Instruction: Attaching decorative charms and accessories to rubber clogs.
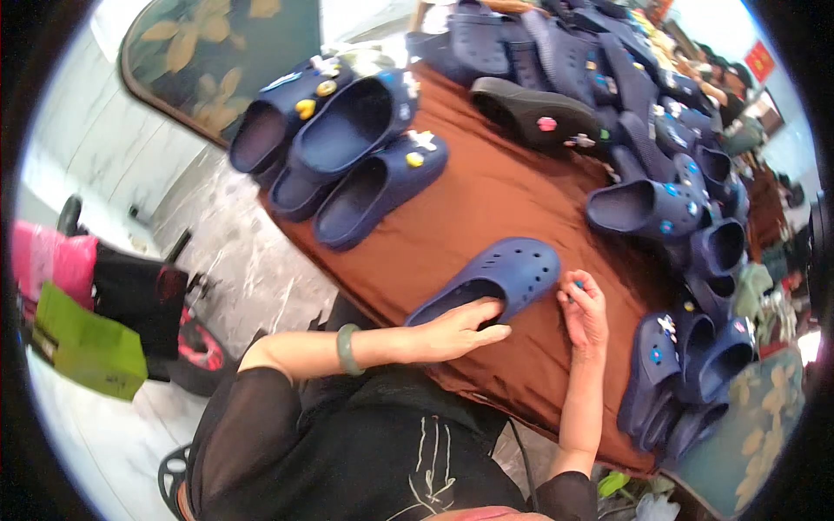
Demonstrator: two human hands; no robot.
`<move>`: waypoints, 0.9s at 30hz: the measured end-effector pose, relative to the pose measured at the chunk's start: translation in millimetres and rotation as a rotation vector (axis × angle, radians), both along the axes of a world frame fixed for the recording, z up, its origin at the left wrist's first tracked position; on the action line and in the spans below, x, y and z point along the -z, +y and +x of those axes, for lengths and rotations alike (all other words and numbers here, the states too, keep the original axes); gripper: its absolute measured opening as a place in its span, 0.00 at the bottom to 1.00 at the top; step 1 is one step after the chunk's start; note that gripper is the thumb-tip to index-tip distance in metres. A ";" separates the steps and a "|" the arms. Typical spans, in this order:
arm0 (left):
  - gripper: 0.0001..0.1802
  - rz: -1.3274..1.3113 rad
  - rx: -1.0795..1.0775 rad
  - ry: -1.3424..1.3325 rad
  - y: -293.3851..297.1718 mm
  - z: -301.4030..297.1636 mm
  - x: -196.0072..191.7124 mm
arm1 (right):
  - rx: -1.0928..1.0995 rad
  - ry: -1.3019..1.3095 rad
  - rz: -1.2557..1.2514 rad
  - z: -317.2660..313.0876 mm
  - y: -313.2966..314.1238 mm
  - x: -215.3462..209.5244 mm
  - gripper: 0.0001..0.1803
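A navy clog (519, 266) with round holes in its toe lies on the brown cloth in front of me, its toe pointing away to the right. My left hand (453, 331) grips the clog at its foot opening, fingers inside and partly hidden. Just right of the toe, my right hand (585, 314) is raised with its fingertips pinched together. Between those fingertips shows a small blue charm (579, 284), its shape too small to make out. No charm shows on the clog that I hold.
The brown cloth (495, 191) covers the table. At the far left stand navy clogs (382, 187) with yellow and white charms. A large pile of clogs (638, 208) fills the right side, with a darker clog (534, 117) at its edge. Several clogs (653, 369) sit near the front right corner.
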State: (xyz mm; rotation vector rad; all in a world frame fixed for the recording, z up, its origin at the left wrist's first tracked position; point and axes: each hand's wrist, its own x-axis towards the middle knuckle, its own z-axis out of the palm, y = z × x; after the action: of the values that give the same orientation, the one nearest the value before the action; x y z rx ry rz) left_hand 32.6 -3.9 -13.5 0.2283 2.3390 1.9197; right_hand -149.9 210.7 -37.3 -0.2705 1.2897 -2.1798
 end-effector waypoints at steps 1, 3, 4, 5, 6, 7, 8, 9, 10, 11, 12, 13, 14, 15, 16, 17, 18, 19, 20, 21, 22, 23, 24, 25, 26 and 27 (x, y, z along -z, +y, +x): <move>0.31 -0.021 0.011 -0.006 -1.0 -2.5 -2.5 | 0.028 0.004 0.036 2.3 -4.9 -3.5 0.12; 0.27 -0.068 0.014 -0.056 -4.4 1.4 -2.0 | -0.004 -0.032 -0.026 6.3 -12.4 -1.8 0.10; 0.25 -0.013 -0.084 0.061 -0.8 5.8 9.1 | -0.015 -0.055 -0.012 3.9 -15.3 5.2 0.09; 0.24 -0.105 -0.081 0.006 -6.0 8.9 3.9 | -0.021 -0.102 0.005 7.5 -20.9 0.0 0.09; 0.23 -0.033 -0.120 0.071 -4.5 10.0 7.5 | -0.031 -0.139 -0.049 6.8 -24.0 3.8 0.08; 0.23 -0.045 -0.083 0.010 -5.4 8.8 4.9 | -0.027 -0.151 -0.091 4.3 -21.1 5.1 0.08; 0.22 -0.062 -0.054 -0.057 -8.0 6.8 0.5 | -0.031 -0.166 -0.135 2.3 -18.3 6.6 0.07; 0.19 -0.082 -0.053 -0.058 -8.0 6.9 -8.1 | -0.013 -0.158 -0.159 3.0 -14.6 3.3 0.07; 0.19 -0.107 -0.039 -0.054 -11.0 7.4 -15.9 | -0.011 -0.165 -0.162 3.6 -11.8 0.5 0.07; 0.17 0.040 -0.099 -0.057 -17.1 9.2 -23.3 | -0.016 -0.174 -0.165 4.1 -10.8 -0.2 0.07; 0.15 0.189 -0.160 -0.062 -23.9 11.9 -31.6 | -0.011 -0.174 -0.189 3.5 -8.7 2.2 0.07; 0.13 0.111 -0.205 -0.024 -33.9 11.2 -44.3 | -0.033 -0.170 -0.197 1.6 -3.5 5.1 0.06; 0.12 0.031 -0.300 -0.053 -42.7 12.4 -54.7 | -0.056 -0.167 -0.205 0.6 -0.1 9.5 0.06; 0.10 -0.205 -0.388 0.212 -52.5 11.5 -60.6 | -0.047 -0.167 -0.224 1.4 -0.7 10.9 0.06; 0.08 -0.372 -0.474 0.328 -68.2 11.6 -64.6 | -0.039 -0.176 -0.194 2.3 -2.4 10.7 0.06; 0.08 -0.572 -0.568 0.458 -85.9 9.2 -63.0 | -0.028 -0.186 -0.163 3.0 -2.5 10.8 0.05; 0.09 -0.727 -0.598 0.546 -101.5 8.8 -71.5 | -0.027 -0.188 -0.184 2.9 -4.6 9.6 0.05; 0.10 -0.955 -0.651 0.598 -117.4 6.9 -75.3 | -0.029 -0.207 -0.176 3.4 -5.6 8.4 0.05; 0.13 -1.075 -0.666 0.575 -132.4 0.2 -81.8 | -0.029 -0.227 -0.167 2.9 -5.3 8.6 0.06; 0.15 -1.163 -0.729 0.543 -156.7 -4.1 -78.7 | -0.034 -0.233 -0.185 2.4 -8.2 9.2 0.06; 0.18 -1.255 -0.800 0.507 -183.9 -8.2 -72.1 | -0.057 -0.225 -0.208 0.6 -12.2 9.1 0.06; 0.22 -1.245 -0.791 0.365 -208.4 -20.3 -68.1 | -0.067 -0.219 -0.222 0.0 -11.9 9.9 0.06; 0.25 -1.228 -0.774 0.226 -223.1 -38.4 -68.9 | -0.060 -0.226 -0.229 -0.1 -10.1 9.7 0.06; 0.30 -1.069 -0.764 0.083 -224.8 -55.1 -76.2 | -0.044 -0.210 -0.218 0.1 -8.2 9.0 0.07; 0.30 -0.880 -0.725 0.009 -247.2 -67.5 -74.4 | -0.044 -0.190 -0.213 1.1 -11.6 6.7 0.07; 0.29 -0.684 -0.734 -0.092 -245.3 -81.5 -78.2 | -0.047 -0.180 -0.229 0.4 -10.1 7.6 0.07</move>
State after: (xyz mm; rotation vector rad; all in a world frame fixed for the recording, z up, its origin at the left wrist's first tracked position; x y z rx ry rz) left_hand -49.0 -249.3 64.7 -0.8502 3.0766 1.0989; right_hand -149.5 200.6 -44.9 -0.1862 0.9281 -2.2560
